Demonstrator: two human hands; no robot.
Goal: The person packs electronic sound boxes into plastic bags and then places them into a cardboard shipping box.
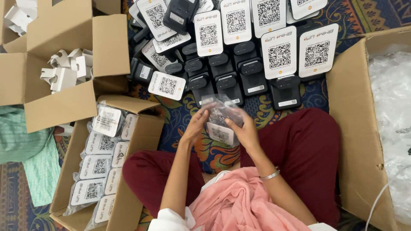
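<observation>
My left hand [195, 125] and my right hand [244, 128] together hold a small black device with a white code card [221, 133], partly inside a clear plastic bag [222, 108]. Both hands grip it from the sides, above my lap and the patterned floor mat. Just beyond the hands lie several more black devices with white code cards [239, 55], unbagged and packed close together.
A cardboard box [141, 141] at my left knee holds several bagged devices. A second open box [64, 47] at far left contains white cardboard inserts. A large box [351, 128] on the right is filled with clear plastic bags. Green cloth [25, 149] lies at the left edge.
</observation>
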